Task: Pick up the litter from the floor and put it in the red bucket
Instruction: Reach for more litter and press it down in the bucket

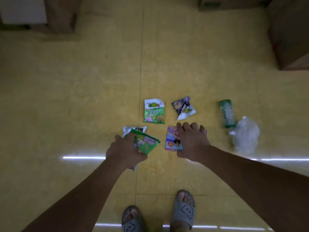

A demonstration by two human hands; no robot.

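Underfoot lies a glossy yellow tiled floor point(83, 91), crossed by thin dark grout lines and streaked with pale reflections of strip lights. The room is dim. Three brown cardboard boxes stand at its far edges: one at the upper left point(60, 15), one at the top point(230, 4) and one on the right point(287, 34).

Seven pieces of litter show, all close together ahead of the person's feet. Four are snack wrappers:
- a green-and-white packet point(154, 111) flat on the tiles;
- a crumpled dark wrapper point(183, 108) just to its right;
- a green packet point(147, 143) in the left hand;
- a white wrapper point(132, 130) right behind the green packet; whether it is held or lies on the floor I cannot tell.

One pink-and-purple carton point(172, 139) lies on the floor. Further right, one green bottle point(227, 113) lies on its side, with one crumpled clear plastic bag point(245, 135) at its near end.

The left hand point(124, 151) has its fingers curled round the green packet, gripping it above the floor. The right hand point(192, 141) is spread over the carton with fingers apart and extended, covering its right half; contact cannot be made out.

Two grey slippers, left point(132, 220) and right point(184, 210), each with a cloud face on top, stand at the bottom edge.
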